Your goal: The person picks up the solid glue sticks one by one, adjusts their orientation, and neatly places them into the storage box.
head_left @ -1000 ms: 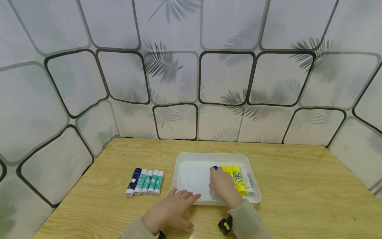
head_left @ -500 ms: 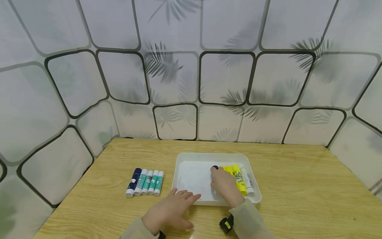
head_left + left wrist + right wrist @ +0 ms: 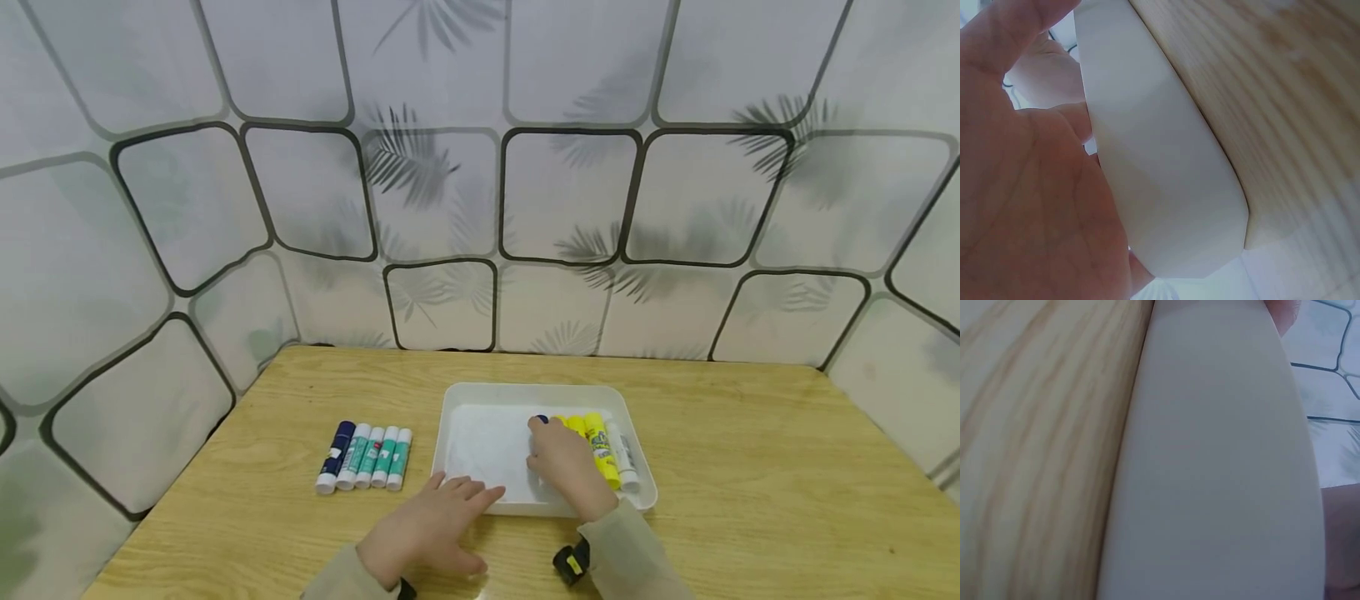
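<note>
My right hand (image 3: pixel 568 462) reaches into the white tray (image 3: pixel 480 392), its fingers curled on a dark blue glue stick (image 3: pixel 542 418). Only that stick's dark end shows past the fingers; the hand hides the rest. To the right of this hand lie several yellow glue sticks (image 3: pixel 602 450), partly covered by it, and a white glue stick (image 3: pixel 622 457) at the tray's right wall. My left hand (image 3: pixel 438 525) is spread, with its fingertips over the tray's near-left rim. In the left wrist view its palm (image 3: pixel 1035 194) faces the tray's outer wall (image 3: pixel 1160 156).
Left of the tray, a row of glue sticks lies side by side on the wooden table (image 3: pixel 750 467): one dark blue glue stick (image 3: pixel 336 457) and several teal glue sticks (image 3: pixel 377 458) with white caps. Patterned fabric (image 3: pixel 450 208) stands behind the table.
My right wrist has shifted very slightly to the right, with the fingers still on the dark blue glue stick. The left hand and the other glue sticks have stayed put.
</note>
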Available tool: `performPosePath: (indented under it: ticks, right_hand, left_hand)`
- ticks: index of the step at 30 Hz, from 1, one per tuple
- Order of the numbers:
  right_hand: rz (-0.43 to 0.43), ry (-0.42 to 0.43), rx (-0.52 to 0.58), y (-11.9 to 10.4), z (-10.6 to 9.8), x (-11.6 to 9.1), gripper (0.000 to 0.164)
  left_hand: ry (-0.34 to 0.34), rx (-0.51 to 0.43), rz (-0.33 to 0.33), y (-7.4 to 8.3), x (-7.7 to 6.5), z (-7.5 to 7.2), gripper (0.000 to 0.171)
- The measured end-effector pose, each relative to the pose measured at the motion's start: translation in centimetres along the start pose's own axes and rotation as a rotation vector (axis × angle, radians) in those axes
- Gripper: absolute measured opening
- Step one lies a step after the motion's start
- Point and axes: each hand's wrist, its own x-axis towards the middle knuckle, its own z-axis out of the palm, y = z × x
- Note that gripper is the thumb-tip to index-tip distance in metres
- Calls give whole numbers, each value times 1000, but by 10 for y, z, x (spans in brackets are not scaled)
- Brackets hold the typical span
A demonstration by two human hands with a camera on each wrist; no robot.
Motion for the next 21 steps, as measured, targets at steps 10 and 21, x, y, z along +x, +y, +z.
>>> performPosePath:
  ticks: [10, 21]
  right_hand:
    - [3, 17, 21, -2, -7, -3, 41]
    - [-63, 90, 61, -3, -18, -13, 44]
  left_hand:
    - [8, 14, 0, 0, -1, 0, 75]
    - [23, 20, 11, 1, -3, -1, 74]
